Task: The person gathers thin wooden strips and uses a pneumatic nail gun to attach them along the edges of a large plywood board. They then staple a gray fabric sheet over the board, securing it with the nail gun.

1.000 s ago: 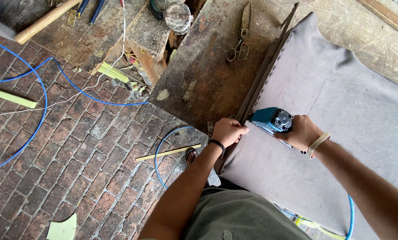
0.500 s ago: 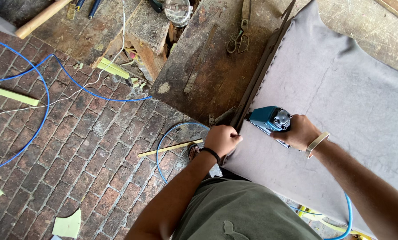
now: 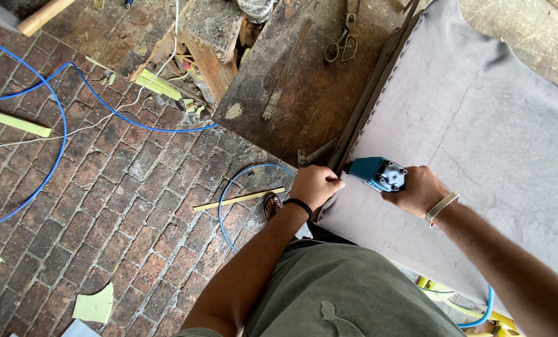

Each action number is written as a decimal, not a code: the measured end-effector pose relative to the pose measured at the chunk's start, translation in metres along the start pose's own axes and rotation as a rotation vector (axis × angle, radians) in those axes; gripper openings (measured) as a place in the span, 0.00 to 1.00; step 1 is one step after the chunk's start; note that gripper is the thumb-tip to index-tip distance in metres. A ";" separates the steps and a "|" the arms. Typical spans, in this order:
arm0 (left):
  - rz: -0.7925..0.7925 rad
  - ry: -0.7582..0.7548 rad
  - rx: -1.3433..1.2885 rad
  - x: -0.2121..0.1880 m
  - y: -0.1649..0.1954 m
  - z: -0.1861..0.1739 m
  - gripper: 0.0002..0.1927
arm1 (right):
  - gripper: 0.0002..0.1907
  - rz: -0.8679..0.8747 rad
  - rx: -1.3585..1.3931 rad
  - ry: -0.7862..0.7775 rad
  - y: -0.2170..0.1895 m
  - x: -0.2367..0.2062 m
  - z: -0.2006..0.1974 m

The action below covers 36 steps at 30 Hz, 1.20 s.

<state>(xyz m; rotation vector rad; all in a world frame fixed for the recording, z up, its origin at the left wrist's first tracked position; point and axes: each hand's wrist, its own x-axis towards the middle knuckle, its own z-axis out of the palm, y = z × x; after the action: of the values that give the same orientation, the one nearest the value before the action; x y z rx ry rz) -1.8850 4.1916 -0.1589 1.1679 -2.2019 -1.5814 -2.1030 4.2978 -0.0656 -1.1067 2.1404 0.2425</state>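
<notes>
My right hand (image 3: pixel 418 190) grips a teal pneumatic staple gun (image 3: pixel 375 173), its nose against the left edge of a large grey fabric-covered panel (image 3: pixel 478 143). My left hand (image 3: pixel 316 185) is closed on the fabric at that same edge, pinching it just left of the gun's nose. A row of staples runs up the dark border of the panel (image 3: pixel 378 87). A black band sits on my left wrist and a pale bracelet on the right.
A worn wooden workbench (image 3: pixel 291 81) holds scissors (image 3: pixel 340 43). A blue air hose (image 3: pixel 54 112) loops over the brick floor (image 3: pixel 104 206). Yellow-green foam strips (image 3: pixel 14 122) and scraps (image 3: pixel 95 306), a wooden stick (image 3: pixel 238 200) and my sandalled foot (image 3: pixel 271 205) lie below.
My left hand has shifted slightly along the panel edge and closed tighter on the fabric. The staple gun stays at the edge with little movement.
</notes>
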 end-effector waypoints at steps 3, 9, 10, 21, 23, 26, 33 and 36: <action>-0.015 0.019 0.056 -0.013 0.003 -0.001 0.13 | 0.17 0.030 0.039 -0.011 -0.002 -0.002 0.003; 0.053 -0.055 0.287 -0.048 0.006 0.007 0.15 | 0.16 0.124 0.356 -0.046 0.001 -0.024 -0.004; 0.032 -0.088 0.326 -0.049 0.007 0.009 0.15 | 0.15 0.104 0.450 -0.038 0.001 -0.029 -0.004; -0.025 -0.033 -0.013 -0.050 -0.001 -0.016 0.10 | 0.25 -0.148 1.569 -0.066 -0.014 -0.037 -0.003; -0.002 0.077 -0.039 -0.048 0.012 -0.024 0.14 | 0.26 -0.171 1.674 -0.106 -0.017 -0.034 -0.008; 0.140 0.092 -0.277 -0.032 0.046 -0.038 0.19 | 0.27 -0.217 1.858 -0.169 -0.029 -0.023 -0.019; 0.447 0.378 0.207 0.021 0.130 -0.072 0.45 | 0.28 -0.445 1.998 -0.175 -0.071 0.030 -0.048; 0.385 0.306 0.320 0.037 0.142 -0.098 0.40 | 0.27 -0.602 2.040 -0.197 -0.085 0.052 -0.059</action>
<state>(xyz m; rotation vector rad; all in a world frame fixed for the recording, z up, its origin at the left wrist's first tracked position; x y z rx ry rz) -1.9237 4.1125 -0.0055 0.9062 -2.3391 -0.8644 -2.0873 4.1847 -0.0442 -0.2483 0.7895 -1.6102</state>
